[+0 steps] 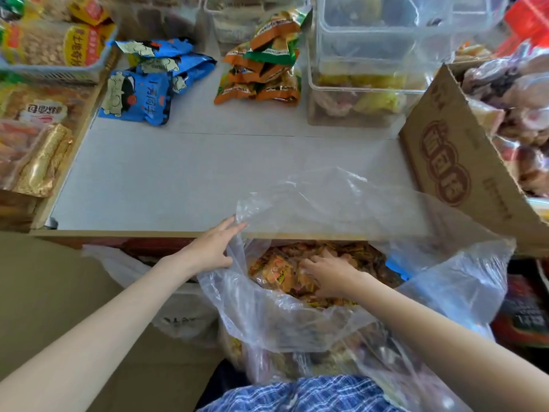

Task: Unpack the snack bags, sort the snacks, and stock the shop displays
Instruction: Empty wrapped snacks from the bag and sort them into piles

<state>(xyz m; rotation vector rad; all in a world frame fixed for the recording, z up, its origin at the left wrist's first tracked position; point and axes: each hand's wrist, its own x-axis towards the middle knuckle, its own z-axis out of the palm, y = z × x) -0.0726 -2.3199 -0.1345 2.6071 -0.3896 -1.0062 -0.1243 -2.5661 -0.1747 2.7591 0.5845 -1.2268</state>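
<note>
Unpacking step: the big clear bag gapes just below the worktop's front edge, left hand pinching its rim back. Right hand is down inside, fingers curling into the orange snack packets, though a firm hold can't be told. Next, I'd judge, lift a handful onto the bare front of the worktop.

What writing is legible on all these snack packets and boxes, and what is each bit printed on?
"小考同学": my best reading of the large characters on the front blue snack packet, upside down.
Cardboard box: large red rounded characters, too skewed to read.
Yellow-labelled bags in the basket: blurred.
Orange and green packets: too small.
</note>
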